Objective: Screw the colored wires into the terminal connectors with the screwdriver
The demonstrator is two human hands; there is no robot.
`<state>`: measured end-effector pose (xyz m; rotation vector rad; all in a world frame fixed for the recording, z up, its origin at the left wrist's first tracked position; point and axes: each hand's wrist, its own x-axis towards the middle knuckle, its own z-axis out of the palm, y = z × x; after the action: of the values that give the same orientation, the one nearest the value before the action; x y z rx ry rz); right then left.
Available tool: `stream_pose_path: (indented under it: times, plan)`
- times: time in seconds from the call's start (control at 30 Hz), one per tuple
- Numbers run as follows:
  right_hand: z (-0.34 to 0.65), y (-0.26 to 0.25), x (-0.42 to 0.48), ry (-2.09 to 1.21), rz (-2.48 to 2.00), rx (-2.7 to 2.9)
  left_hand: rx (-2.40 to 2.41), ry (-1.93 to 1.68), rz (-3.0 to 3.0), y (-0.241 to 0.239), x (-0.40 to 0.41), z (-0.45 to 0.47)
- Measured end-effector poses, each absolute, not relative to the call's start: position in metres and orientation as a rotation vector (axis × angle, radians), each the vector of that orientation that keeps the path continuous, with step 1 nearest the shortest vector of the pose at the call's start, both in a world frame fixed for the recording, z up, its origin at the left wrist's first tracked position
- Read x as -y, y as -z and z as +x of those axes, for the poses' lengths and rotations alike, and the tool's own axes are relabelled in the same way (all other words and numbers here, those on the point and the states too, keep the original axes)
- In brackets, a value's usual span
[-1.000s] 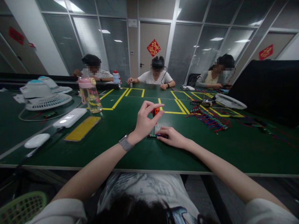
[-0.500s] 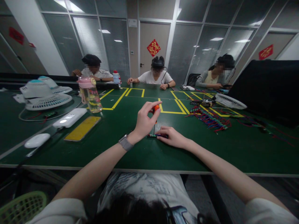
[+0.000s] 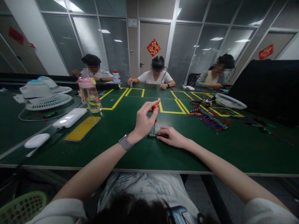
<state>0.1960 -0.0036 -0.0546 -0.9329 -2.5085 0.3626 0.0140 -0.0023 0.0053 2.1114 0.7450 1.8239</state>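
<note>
Upright over the table, an orange-and-black screwdriver (image 3: 155, 119) is gripped at its handle by my left hand (image 3: 145, 119), thumb and fingers closed round it. The thin shaft points down, and its tip meets a small green circuit board (image 3: 152, 135) lying flat on the table. My right hand (image 3: 171, 137) rests low on the table, its fingers pressed on the right end of the board and hiding part of it. A watch with a grey band is on my left wrist.
On the green table (image 3: 130, 158), a phone (image 3: 83, 128), white power bank (image 3: 70, 118), water bottle (image 3: 93, 98) and fan (image 3: 46, 96) stand left. Several wired boards (image 3: 210, 116) and a black monitor (image 3: 268, 93) are right. Three people sit across the table.
The fingers of my left hand have shifted slightly to the left on the screwdriver handle. My right hand and the circuit board stay where they were.
</note>
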Motion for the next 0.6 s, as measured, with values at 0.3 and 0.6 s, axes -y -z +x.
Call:
stream_pose_path:
  times: [0.3, 0.6]
  plan:
    - [0.1962, 0.0552, 0.0031, -0.343, -0.927, 2.516, -0.789, -1.881, 2.164, -0.0065, 0.0035, 0.0125]
    - [0.1964, 0.0553, 0.0029, -0.351, -0.915, 2.517, -0.687, -1.774, 2.063, -0.0042, 0.0033, 0.0134]
